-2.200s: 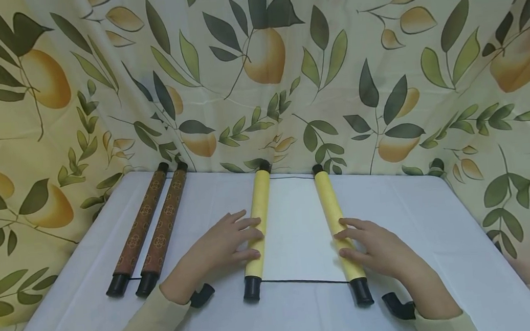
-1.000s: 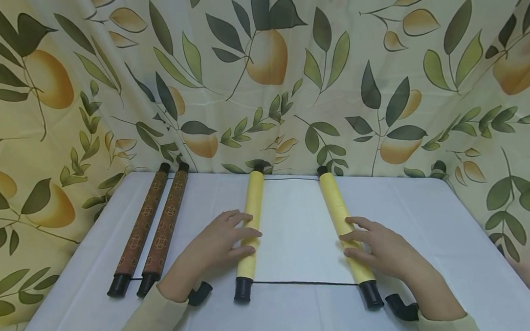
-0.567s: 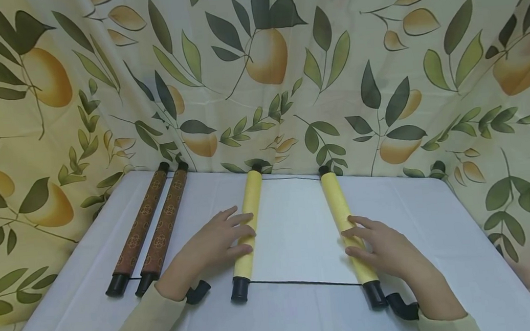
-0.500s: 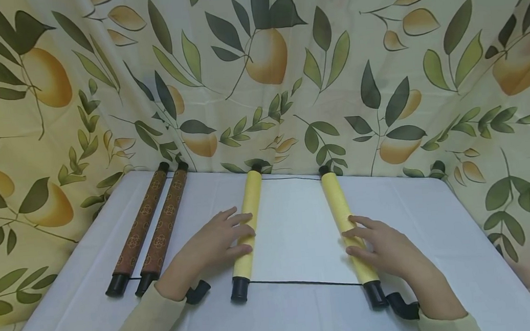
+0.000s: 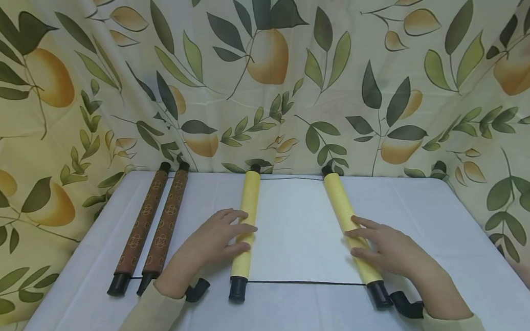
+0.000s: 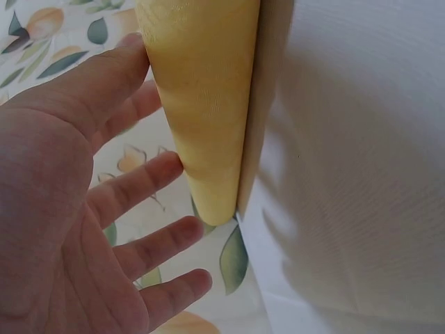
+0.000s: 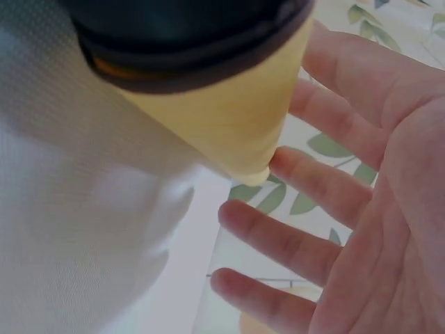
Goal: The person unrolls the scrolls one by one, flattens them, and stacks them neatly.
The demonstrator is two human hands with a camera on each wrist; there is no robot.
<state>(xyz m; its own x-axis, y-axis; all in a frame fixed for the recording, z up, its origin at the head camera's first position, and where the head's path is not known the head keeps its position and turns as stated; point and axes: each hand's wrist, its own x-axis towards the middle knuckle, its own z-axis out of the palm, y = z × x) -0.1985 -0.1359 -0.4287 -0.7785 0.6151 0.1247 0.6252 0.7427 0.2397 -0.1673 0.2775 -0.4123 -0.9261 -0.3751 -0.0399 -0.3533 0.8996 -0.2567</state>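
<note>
A yellow scroll with black end knobs lies partly unrolled on the table, its blank white sheet (image 5: 299, 230) showing between the left roll (image 5: 251, 197) and the right roll (image 5: 339, 197). My left hand (image 5: 217, 238) rests its fingertips on the left roll, fingers spread and nearly straight. On the other side my right hand (image 5: 388, 246) touches the right roll with extended fingers. Both wrist views show the fingertips against the yellow roll (image 6: 205, 104) and the yellow roll (image 7: 229, 132), with the palms off it.
A brown patterned scroll (image 5: 161, 239), its two rolls side by side, lies at the left of the white-covered table (image 5: 435, 225). Behind stands a curtain (image 5: 251, 100) printed with leaves and fruit. Black wrist-camera pieces (image 5: 406, 305) sit by the wrists.
The two yellow rolls have moved apart, the left one leftward and the right one rightward, and more white sheet shows between them. Both hands have moved outward with the rolls.
</note>
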